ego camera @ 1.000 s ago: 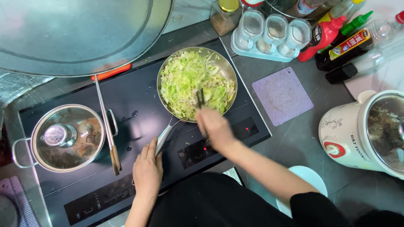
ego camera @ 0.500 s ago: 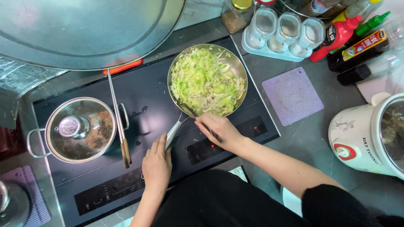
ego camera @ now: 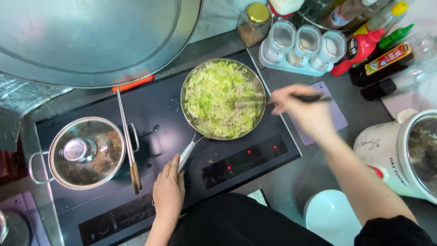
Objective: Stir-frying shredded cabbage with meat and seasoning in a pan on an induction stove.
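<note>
A steel frying pan full of shredded green cabbage sits on a black induction cooktop. My left hand grips the end of the pan's metal handle at the cooktop's front. My right hand, blurred by motion, is at the pan's right rim and holds a dark stirring utensil whose tip reaches into the cabbage. What kind of utensil it is cannot be made out.
A lidded steel pot stands on the left burner, with wooden chopsticks beside it. Behind: a big metal hood, spice jars, sauce bottles. A purple mat, rice cooker and pale bowl lie right.
My right hand moved from the pan's front edge to its right rim, still holding the utensil. The left hand stayed on the handle. The view shifted slightly.
</note>
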